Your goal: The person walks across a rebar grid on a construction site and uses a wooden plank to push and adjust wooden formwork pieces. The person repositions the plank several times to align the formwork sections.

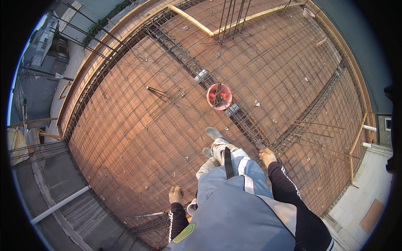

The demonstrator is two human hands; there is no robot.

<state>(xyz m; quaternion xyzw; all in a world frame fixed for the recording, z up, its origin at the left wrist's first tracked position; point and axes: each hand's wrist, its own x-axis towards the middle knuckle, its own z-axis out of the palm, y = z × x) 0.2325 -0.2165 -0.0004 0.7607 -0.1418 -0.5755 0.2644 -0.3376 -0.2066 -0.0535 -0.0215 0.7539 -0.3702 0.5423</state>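
Note:
My left hand (pixel 176 194) hangs low over the rebar mesh (pixel 138 138) with its fingers curled closed. Whatever it may hold is hidden. My right hand (pixel 267 157) is a closed fist out to the right of my waist, near the rebar beam cage (pixel 247 125); its inside cannot be seen. Ahead of my feet a red bucket (pixel 209 99) stands on the beam line with red objects and dark pieces inside. Beside my left wrist, partly hidden by my vest, is a round pale-rimmed container (pixel 191 208).
Reddish-brown formwork boards lie under the mesh. Upright rebar (pixel 234 21) rises at the far side, and a bundle of bent bars (pixel 158 93) sticks up at left. Loose bars (pixel 314 130) lie at right. Grey blocks (pixel 232 109) sit in the beam. Timber edging (pixel 86 81) bounds the deck.

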